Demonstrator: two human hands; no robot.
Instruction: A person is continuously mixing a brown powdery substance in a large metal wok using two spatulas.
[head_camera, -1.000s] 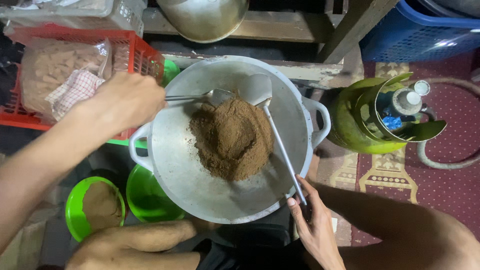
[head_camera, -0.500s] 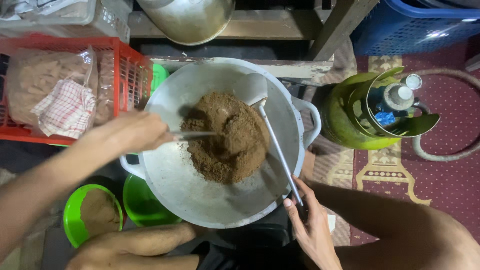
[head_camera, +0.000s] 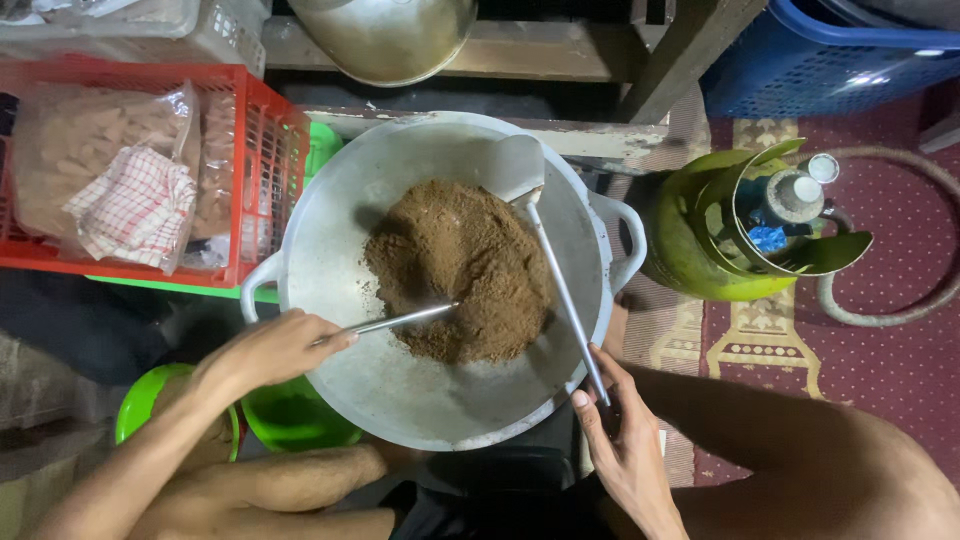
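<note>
Your right hand (head_camera: 625, 455) is gripping the end of the long spatula (head_camera: 555, 270), fingers curled around its handle at the wok's near rim. Your left hand (head_camera: 265, 350) is pinching a metal spoon (head_camera: 400, 320), its tip digging into the brown powder mound (head_camera: 460, 270) just beyond both hands, mid-wok (head_camera: 340, 230). This looks like the stirring stage; next you're likely needing to turn the heap without spilling over the rim. Farther left, a red crate (head_camera: 250, 180) is sitting.

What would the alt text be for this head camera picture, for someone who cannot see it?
Seen from above, a left hand digs a spoon into brown powder in a metal wok, while the right hand holds a spatula. A red crate and green gas cylinder flank it.
</note>
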